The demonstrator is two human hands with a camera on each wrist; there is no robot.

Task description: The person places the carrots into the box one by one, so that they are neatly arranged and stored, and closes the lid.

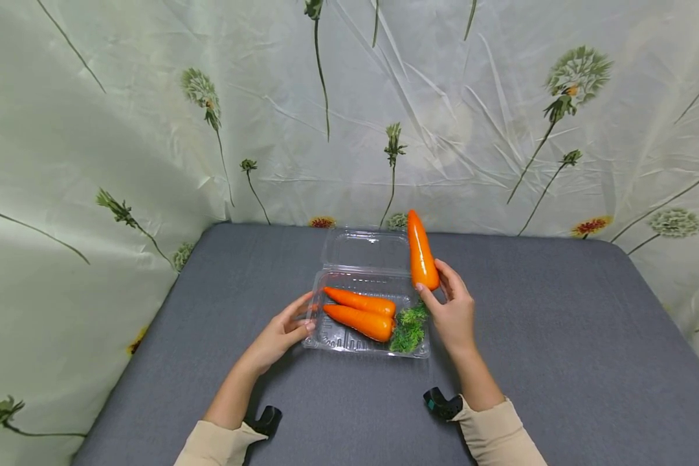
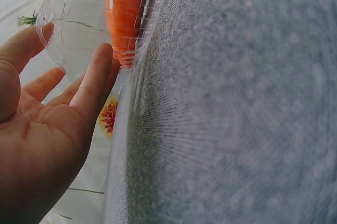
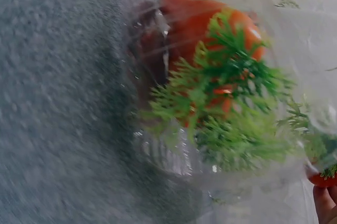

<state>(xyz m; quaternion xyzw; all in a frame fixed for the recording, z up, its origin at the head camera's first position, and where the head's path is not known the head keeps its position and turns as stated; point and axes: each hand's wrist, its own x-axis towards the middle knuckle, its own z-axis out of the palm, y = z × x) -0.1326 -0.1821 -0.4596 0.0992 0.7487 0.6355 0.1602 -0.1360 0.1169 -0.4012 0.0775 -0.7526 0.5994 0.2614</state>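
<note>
In the head view my right hand [image 1: 454, 317] holds a glossy orange carrot [image 1: 421, 249] by its thick end, tip upward, over the right side of a clear plastic clamshell box [image 1: 349, 349]. Two more carrots [image 1: 361, 322] lie side by side in the box, tips to the left. Feathery green tops [image 1: 409, 329] bunch at its right end, seen close in the right wrist view, where the held carrot [image 3: 322, 179] shows only at the edge. My left hand [image 1: 279, 336] touches the box's left side, thumb at the rim, fingers extended along the wall.
The box's lid [image 1: 367, 249] is folded back toward the rear. Everything rests on a grey cloth-covered table [image 1: 559, 336]. A pale curtain [image 1: 349, 110] printed with flowers hangs behind and at the sides. Black wrist devices [image 1: 443, 404] sit under both sleeves.
</note>
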